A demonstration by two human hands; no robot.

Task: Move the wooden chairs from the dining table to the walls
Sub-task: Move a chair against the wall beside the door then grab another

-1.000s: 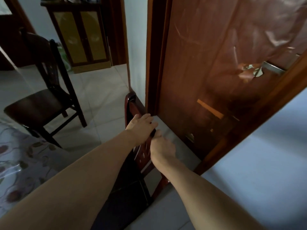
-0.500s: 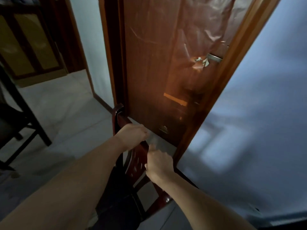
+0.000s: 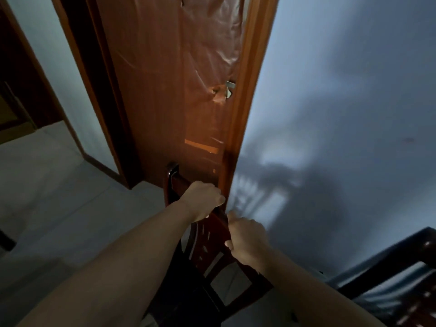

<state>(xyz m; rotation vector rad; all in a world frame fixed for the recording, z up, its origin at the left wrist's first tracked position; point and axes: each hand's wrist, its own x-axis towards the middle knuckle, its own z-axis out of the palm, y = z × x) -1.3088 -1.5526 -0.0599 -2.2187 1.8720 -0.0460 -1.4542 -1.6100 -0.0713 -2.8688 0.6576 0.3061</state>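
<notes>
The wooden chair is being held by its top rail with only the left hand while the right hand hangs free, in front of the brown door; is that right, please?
Not quite: the head view shows both hands on the wooden chair. The left hand grips the top rail, and the right hand grips it too, in front of the brown door.

left hand (image 3: 202,198) curled, right hand (image 3: 247,241) curled

Probably a home: wooden door (image 3: 169,90), tiled floor (image 3: 59,197), chair (image 3: 212,244).

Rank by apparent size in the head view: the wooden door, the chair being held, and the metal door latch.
1. wooden door, largest.
2. held chair, gripped by left hand and right hand; near the camera and partly hidden.
3. metal door latch, smallest.
</notes>
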